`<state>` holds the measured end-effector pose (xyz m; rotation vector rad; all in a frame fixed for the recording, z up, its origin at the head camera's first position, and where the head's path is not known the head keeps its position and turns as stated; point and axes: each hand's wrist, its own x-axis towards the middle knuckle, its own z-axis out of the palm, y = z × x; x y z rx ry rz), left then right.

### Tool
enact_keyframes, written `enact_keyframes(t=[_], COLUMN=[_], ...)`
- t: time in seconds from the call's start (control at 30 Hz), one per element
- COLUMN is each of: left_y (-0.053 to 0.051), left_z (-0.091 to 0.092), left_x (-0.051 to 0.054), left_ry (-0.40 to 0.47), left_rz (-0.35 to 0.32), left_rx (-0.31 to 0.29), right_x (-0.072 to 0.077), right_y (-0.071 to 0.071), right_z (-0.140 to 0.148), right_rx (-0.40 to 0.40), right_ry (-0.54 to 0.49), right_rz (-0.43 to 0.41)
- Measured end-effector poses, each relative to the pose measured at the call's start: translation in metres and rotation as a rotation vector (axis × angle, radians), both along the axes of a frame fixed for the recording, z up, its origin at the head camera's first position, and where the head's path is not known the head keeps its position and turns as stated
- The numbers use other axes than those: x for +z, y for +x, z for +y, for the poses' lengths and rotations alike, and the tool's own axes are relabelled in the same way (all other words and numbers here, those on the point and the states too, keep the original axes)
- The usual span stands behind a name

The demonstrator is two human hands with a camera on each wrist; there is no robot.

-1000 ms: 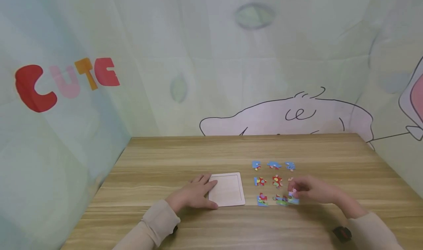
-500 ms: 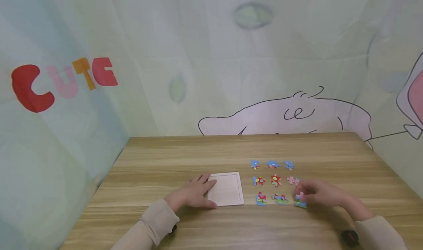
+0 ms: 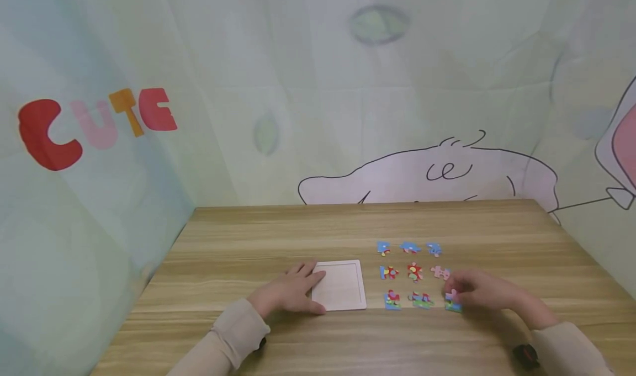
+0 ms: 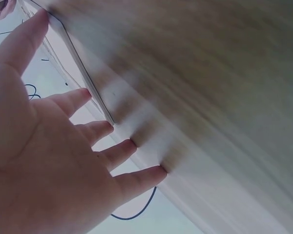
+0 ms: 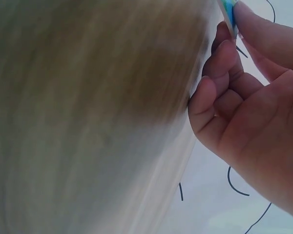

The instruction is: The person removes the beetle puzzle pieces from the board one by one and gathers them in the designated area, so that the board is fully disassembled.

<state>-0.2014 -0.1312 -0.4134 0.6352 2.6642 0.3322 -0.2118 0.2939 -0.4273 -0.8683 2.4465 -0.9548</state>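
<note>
My left hand (image 3: 290, 292) lies with spread fingers on the left edge of a shallow white square puzzle tray (image 3: 343, 287), its thumb at the near corner. In the left wrist view those fingers (image 4: 95, 130) look straight, their tips at the tray and tabletop. To the right, my right hand (image 3: 484, 293) pinches a blue, green and pink jigsaw piece (image 3: 452, 304) at the near right corner of a layout of pieces. The right wrist view shows that piece (image 5: 228, 14) edge-on between thumb and fingertips, tilted, with the other fingers curled below. Part of it is hidden by the hand.
Several other jigsaw pieces lie spaced apart in three rows, among them a red one (image 3: 414, 271), a pink one (image 3: 440, 272) and a blue one (image 3: 409, 247). The wooden table (image 3: 258, 232) meets a printed curtain (image 3: 223, 116) at the back and left.
My right hand has moved slightly right with the corner piece, leaving a gap from its neighbour and uncovering the pink piece; it holds nearly still in the last half second. My left hand stays put.
</note>
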Motion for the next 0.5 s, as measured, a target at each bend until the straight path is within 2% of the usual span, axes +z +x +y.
enact_keyframes(t=[0.3,0.5], left_y=[0.0017,0.0008], left_z=[0.0024,0.0022], left_x=[0.0049,0.0040], left_ry=[-0.004,-0.006], left_rz=[-0.004,-0.003], left_rx=[0.008,0.008], right_x=[0.0013,0.0004], right_y=[0.0004,-0.0003], right_z=[-0.0023,-0.0027], right_rx=[-0.017,-0.016], right_ry=[0.051,0.050], right_rz=[0.038,0.050])
